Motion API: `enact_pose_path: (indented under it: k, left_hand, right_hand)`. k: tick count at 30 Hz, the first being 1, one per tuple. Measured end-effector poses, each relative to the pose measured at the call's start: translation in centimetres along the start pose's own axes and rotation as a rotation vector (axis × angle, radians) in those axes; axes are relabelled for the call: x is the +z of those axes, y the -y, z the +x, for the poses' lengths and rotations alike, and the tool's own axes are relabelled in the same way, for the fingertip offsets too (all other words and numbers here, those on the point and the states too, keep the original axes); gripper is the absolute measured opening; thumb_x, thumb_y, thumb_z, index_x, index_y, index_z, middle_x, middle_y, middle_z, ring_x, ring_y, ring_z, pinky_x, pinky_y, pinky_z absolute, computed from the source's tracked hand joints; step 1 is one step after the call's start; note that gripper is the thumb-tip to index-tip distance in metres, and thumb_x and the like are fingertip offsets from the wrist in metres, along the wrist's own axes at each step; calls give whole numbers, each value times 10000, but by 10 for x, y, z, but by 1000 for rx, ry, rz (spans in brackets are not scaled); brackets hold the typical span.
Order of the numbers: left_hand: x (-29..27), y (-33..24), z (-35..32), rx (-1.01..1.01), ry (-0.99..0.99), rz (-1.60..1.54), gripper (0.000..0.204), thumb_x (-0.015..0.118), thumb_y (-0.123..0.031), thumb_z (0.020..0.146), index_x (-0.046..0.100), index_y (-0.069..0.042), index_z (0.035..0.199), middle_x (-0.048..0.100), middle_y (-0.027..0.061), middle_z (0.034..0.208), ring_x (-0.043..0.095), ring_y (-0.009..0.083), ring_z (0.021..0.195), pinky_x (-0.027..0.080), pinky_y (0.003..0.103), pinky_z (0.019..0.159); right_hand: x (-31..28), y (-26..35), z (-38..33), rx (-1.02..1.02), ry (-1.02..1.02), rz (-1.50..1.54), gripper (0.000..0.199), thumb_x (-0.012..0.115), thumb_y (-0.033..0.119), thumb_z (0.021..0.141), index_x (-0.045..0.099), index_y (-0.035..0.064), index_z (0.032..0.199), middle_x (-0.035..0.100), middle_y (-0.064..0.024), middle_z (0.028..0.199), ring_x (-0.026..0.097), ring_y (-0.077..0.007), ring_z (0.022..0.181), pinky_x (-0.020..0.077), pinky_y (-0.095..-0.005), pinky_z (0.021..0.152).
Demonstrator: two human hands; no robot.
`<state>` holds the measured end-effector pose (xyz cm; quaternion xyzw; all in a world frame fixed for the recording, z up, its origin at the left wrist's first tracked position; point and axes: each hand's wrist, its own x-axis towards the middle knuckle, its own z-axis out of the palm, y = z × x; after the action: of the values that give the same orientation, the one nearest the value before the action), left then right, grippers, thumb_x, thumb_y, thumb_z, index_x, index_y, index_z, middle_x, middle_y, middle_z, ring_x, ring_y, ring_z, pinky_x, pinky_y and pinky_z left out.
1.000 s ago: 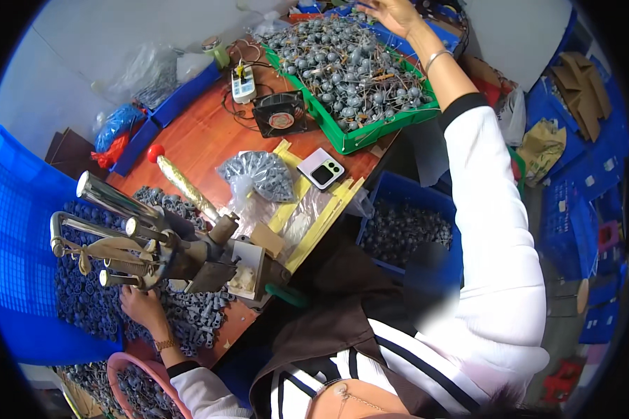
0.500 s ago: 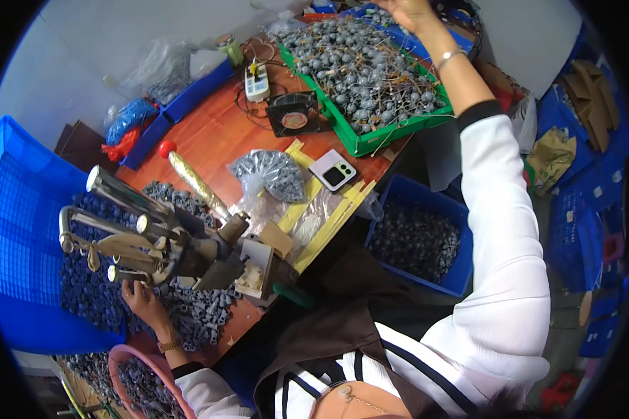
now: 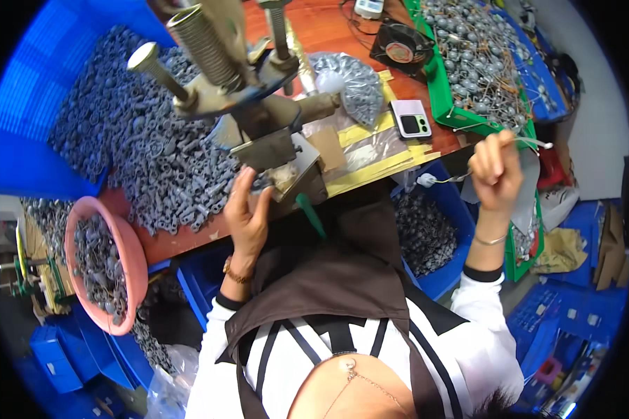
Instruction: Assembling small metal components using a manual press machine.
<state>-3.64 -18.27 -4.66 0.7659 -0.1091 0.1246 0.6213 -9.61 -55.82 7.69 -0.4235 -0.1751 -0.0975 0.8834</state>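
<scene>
Clear parts bag beside small screen

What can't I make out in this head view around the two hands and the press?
- Head view: the top of the metal press is cut off by the upper edge.
- What the left hand fingertips touch is hidden under the press base.
- The thin wired part in the right hand is too small to identify.
- The pink basin far rim bends into fisheye blur.

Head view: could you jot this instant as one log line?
left hand: at grey metal press base | right hand: raised, gripping thin white wired part | grey small parts heap: beside press
</scene>
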Motion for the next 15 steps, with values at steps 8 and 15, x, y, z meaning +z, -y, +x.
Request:
enact_pose_path:
  k: [8, 15]
  left_hand:
    - [11, -7, 26, -27, 486, 441, 261, 592, -107, 861, 549, 26, 1082, 565, 205, 1086, 485, 381, 1085, 272, 445, 1043]
    - [4, 1, 33, 209, 524, 243, 338, 545, -86, 880, 471, 24, 1191, 481, 195, 1155, 420, 339, 1096, 322, 394, 956]
  right_hand:
    - [36, -93, -41, 145, -165, -274, 119, 558, 95, 901, 601, -3, 952, 507, -59, 588, 435, -118, 502, 311, -222, 445]
    - [50, -133, -37, 340, -249, -428, 106, 564, 76, 906, 625, 11, 965, 618, -49, 683, 542, -70, 550, 365, -171, 471]
